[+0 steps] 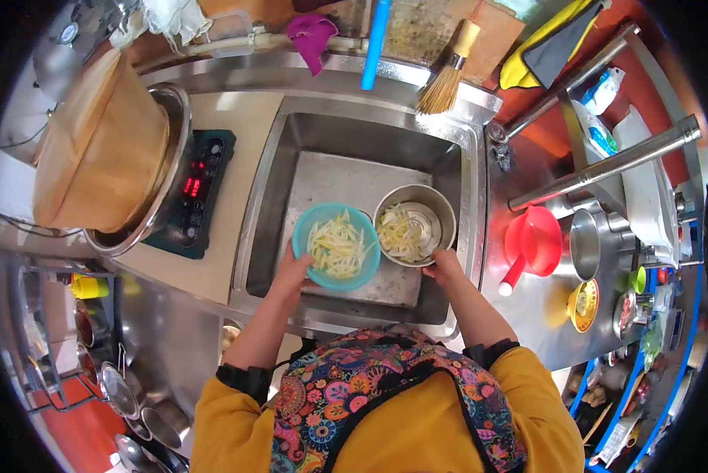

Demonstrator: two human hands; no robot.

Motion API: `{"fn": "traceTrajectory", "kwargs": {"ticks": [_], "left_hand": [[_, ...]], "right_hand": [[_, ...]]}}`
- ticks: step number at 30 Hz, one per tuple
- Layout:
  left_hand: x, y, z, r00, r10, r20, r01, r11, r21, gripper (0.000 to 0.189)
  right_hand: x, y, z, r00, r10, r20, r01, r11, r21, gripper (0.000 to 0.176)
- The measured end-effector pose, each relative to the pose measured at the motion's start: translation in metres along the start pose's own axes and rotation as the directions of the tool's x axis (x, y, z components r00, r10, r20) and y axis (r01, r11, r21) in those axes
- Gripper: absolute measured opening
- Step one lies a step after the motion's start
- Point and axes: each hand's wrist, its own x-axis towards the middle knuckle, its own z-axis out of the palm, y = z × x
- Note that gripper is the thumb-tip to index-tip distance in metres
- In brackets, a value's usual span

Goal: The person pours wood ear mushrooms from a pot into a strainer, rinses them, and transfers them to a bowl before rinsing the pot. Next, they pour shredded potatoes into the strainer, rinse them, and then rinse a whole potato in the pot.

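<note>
Over the steel sink (354, 164), my left hand (292, 270) grips the left rim of a turquoise basket (337, 281) holding pale, thin vegetable strips (340, 246). My right hand (446, 268) holds the lower right rim of a round metal bowl (441, 206). More of the pale strips (399, 233) lie in the left part of that bowl, and its bottom shows at the right. Basket and bowl are side by side, their rims close together. Most of my fingers are hidden beneath the rims.
Left of the sink stand an induction cooker (200, 193) and a large pot with a cloth-covered top (106, 158). On the right counter are a red ladle (534, 240), a metal pot (584, 244) and a yellow bowl (583, 305). A whisk brush (447, 79) rests behind the sink.
</note>
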Motion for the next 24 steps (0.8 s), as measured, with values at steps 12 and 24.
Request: {"fn": "traceTrajectory", "kwargs": {"ticks": [12,24], "left_hand": [[0.003,0.01,0.066,0.372,0.581,0.724,-0.636,-0.408,0.655,0.075],[0.038,0.04,0.111,0.545,0.79,0.281,-0.709,0.255,0.657,0.069]], "right_hand": [[-0.043,-0.006,0.087,0.935,0.07,0.346,-0.041,0.995,-0.09,0.031],[-0.071,0.002,0.07,0.986,0.099,0.132,-0.096,0.995,-0.035,0.028]]}}
